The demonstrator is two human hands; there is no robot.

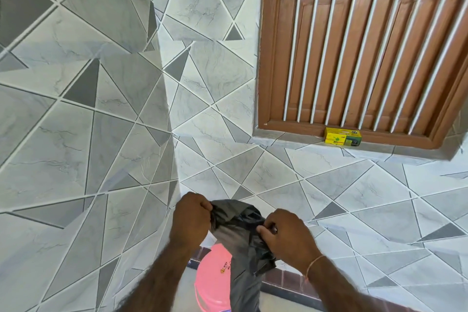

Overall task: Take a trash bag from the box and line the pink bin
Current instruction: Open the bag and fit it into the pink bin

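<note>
1. Low in the middle of the view, both hands grip the top of a black trash bag [236, 235]; the bag hangs down, long axis near vertical, mouth end up, tail dropping out of frame at the bottom.
2. Left hand [191, 218] is fisted on the bag's upper left edge, fingers curled over the plastic.
3. Right hand [283, 232] pinches the upper right edge between thumb and fingertips; a thin thread band [312, 265] sits on that wrist.
4. The hands are apart, with the bunched bag top stretched between them; can't tell if the mouth is opened yet.
5. Pink bin [211, 284] stands on the floor directly below the hands, partly covered by the hanging bag; its rim tilts toward the camera and small print shows on the pink surface, too small to read.
6. Yellow-green box [343, 137] lies on its long side on the window ledge [286, 140], well apart from the hands, up and to the right, long axis along the ledge.
7. Brown wooden window [359, 53] with pale vertical bars, shutters behind them shut.
8. Walls are grey and white marble-look tiles [83, 114] in a triangle pattern and meet at a corner; a dark brown skirting strip [286, 280] runs along the base by the bin.
</note>
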